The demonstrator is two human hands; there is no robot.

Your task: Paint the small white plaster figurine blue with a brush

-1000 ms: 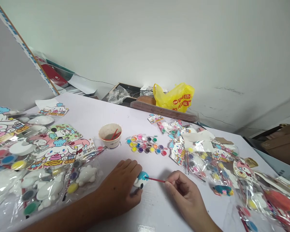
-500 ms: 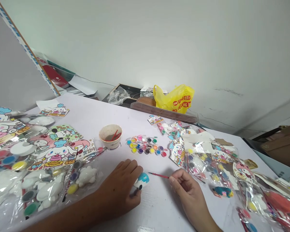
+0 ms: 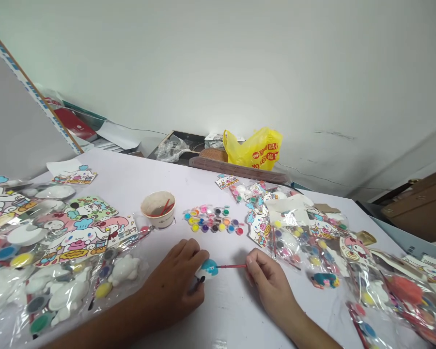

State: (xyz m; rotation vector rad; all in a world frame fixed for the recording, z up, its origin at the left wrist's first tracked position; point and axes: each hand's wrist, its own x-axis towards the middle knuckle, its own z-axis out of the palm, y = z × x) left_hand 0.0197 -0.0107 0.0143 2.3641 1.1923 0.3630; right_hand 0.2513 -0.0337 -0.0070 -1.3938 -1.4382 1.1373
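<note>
Low in the middle of the head view, my left hand [image 3: 179,278] is closed around a small white figurine [image 3: 211,274] with blue paint on its upper part. The fingers hide part of the figurine. My right hand [image 3: 267,276] pinches a red paintbrush [image 3: 234,265], held nearly level and pointing left. Its dark tip meets the blue area of the figurine, or is right at it. Beyond the hands lie small paint pots [image 3: 214,220] of many colours. To their left stands a paper cup [image 3: 159,209] of murky water with red brushes in it.
Packaged white figurines with paint pots [image 3: 67,293] cover the table's left side; more packets [image 3: 290,240] lie on the right. A painted blue figurine [image 3: 325,280] rests right of my right hand. A yellow plastic bag [image 3: 254,149] sits beyond the table's far edge.
The brush has moved left relative to the figurine, from a small gap to its blue part. My left hand keeps its hold. The whole view has shifted slightly.
</note>
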